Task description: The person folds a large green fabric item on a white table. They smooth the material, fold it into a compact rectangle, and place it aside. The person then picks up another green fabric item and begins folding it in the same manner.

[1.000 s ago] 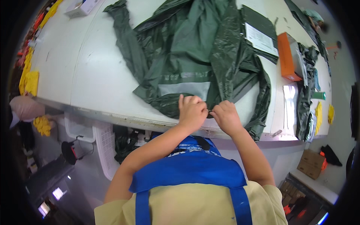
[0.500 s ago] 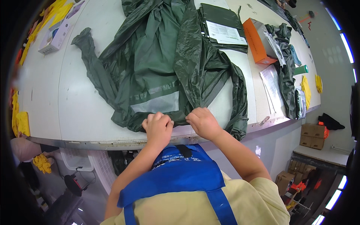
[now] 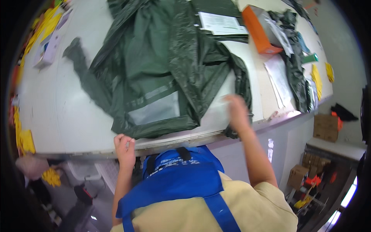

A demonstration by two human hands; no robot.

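A dark green rain jacket [image 3: 148,65] lies spread on the white table [image 3: 42,100], its hem near the front edge. A pale grey mesh-like panel [image 3: 156,110] shows just above a rolled strip along that hem. At the hem's left corner my left hand [image 3: 125,146] is closed, its curled fingers on the green fabric. My right hand [image 3: 237,112] is smeared by motion over the jacket's right sleeve [image 3: 242,77]; its fingers cannot be made out. The other sleeve [image 3: 87,79] stretches out to the left.
Behind the jacket lies a folded green garment with a white printed sheet [image 3: 222,24]. To the right are an orange box [image 3: 258,31], papers [image 3: 279,81], a crumpled dark garment [image 3: 295,73] and a green roll [image 3: 310,58]. A white-lilac box [image 3: 48,52] stands at left.
My hands have moved apart from the middle of the hem: the left to its left corner, the right over the right sleeve. The hem strip now lies uncovered. The view has shifted slightly.
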